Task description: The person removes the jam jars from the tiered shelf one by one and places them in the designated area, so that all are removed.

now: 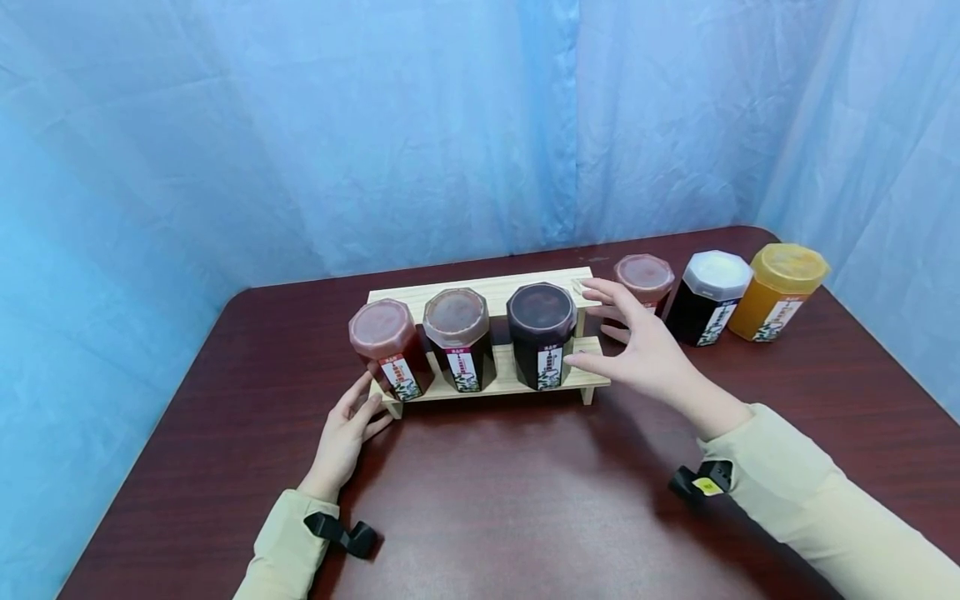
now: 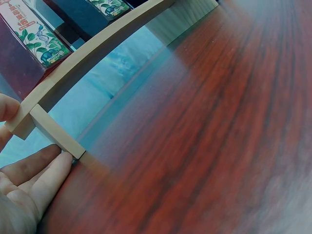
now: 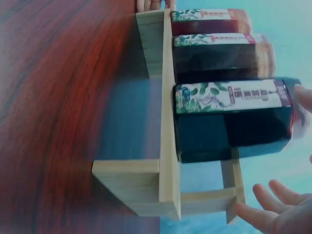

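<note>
A two-step light wooden rack point(image 1: 480, 292) stands on the table. Three octagonal jars sit along its lower step: a red jar point(image 1: 390, 346), a dark brown jar point(image 1: 459, 337) and a near-black jar point(image 1: 542, 333). My left hand point(image 1: 341, 437) touches the rack's left end, with straight fingers against the leg point(image 2: 58, 131) in the left wrist view. Around the right end my right hand point(image 1: 637, 346) is spread, thumb beside the near-black jar and fingertips at the upper step's end. In the right wrist view its thumb point(image 3: 303, 96) overlaps that jar's lid.
Right of the rack, on the table point(image 1: 480, 500), stand three more jars: a red jar point(image 1: 643, 279), a black jar with a white lid point(image 1: 708, 300) and a yellow jar point(image 1: 776, 292). Blue curtains point(image 1: 375, 125) hang behind and beside the table.
</note>
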`<state>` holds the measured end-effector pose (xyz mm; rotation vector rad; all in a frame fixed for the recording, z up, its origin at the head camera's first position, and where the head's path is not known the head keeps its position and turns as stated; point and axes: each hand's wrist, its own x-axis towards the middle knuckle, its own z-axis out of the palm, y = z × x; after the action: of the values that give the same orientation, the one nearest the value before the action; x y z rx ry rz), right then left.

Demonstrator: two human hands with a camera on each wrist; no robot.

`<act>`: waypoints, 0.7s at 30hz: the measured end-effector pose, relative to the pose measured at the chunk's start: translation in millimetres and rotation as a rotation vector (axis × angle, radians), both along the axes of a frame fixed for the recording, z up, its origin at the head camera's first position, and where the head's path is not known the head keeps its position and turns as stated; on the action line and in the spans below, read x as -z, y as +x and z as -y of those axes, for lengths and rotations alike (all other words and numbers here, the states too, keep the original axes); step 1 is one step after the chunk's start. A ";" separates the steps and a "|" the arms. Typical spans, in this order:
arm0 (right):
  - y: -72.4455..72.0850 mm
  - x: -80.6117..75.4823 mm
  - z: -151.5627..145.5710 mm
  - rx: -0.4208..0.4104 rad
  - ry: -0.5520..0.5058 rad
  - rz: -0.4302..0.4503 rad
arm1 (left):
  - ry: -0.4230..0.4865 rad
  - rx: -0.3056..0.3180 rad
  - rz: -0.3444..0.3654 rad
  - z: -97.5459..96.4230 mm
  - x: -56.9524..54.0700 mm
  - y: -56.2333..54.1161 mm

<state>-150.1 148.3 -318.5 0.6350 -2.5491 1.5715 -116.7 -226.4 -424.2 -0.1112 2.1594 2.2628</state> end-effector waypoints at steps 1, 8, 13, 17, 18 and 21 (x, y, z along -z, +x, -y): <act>-0.2 -0.4 1.6 -0.007 0.002 -0.002 | 0.000 -0.001 0.000 0.0 0.0 0.0; -1.9 -0.2 11.6 -0.046 -0.012 -0.008 | -0.006 0.002 0.004 0.4 -1.2 -0.4; -2.3 1.5 17.7 -0.049 -0.017 0.000 | -0.015 0.000 0.010 0.7 -1.5 -0.8; -1.2 3.6 20.8 -0.035 0.015 0.013 | -0.023 0.000 0.011 0.7 -1.4 -0.9; -1.5 4.3 21.3 -0.031 0.024 0.014 | -0.025 -0.001 0.013 0.6 -1.3 -1.0; -1.8 6.8 22.3 -0.031 0.029 0.012 | -0.031 -0.003 0.017 0.4 -1.1 -1.2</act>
<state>-151.9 126.0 -325.2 0.6728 -2.5876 1.5554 -117.9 -226.8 -423.0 -0.1329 2.1874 2.2224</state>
